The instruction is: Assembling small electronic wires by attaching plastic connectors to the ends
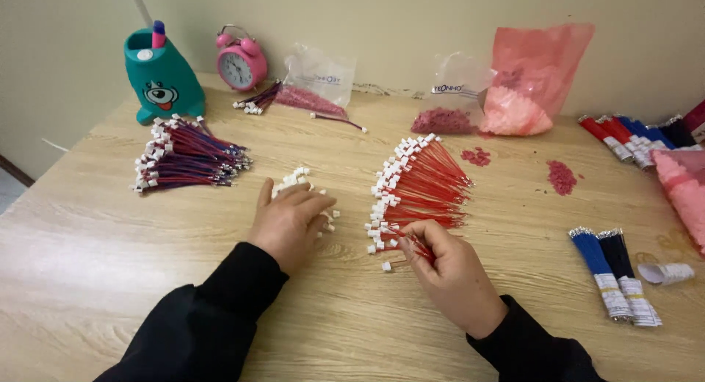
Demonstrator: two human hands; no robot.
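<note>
Near the frame's centre, the left hand (292,220) lies flat, fingers loosely spread, over small white connectors (297,178). Right hand (449,264) pinches red wires (426,184) from the fan.

- A home table used for piecework: plain wooden table (110,250) against a bare wall.
- Pink alarm clock (240,61), teal cartoon pen holder (163,77).
- Bundled wires (426,184), bags of small connectors (529,81).

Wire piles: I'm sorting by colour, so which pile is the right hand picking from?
The all-red fan by the right hand; the left pile mixes red and blue.
</note>
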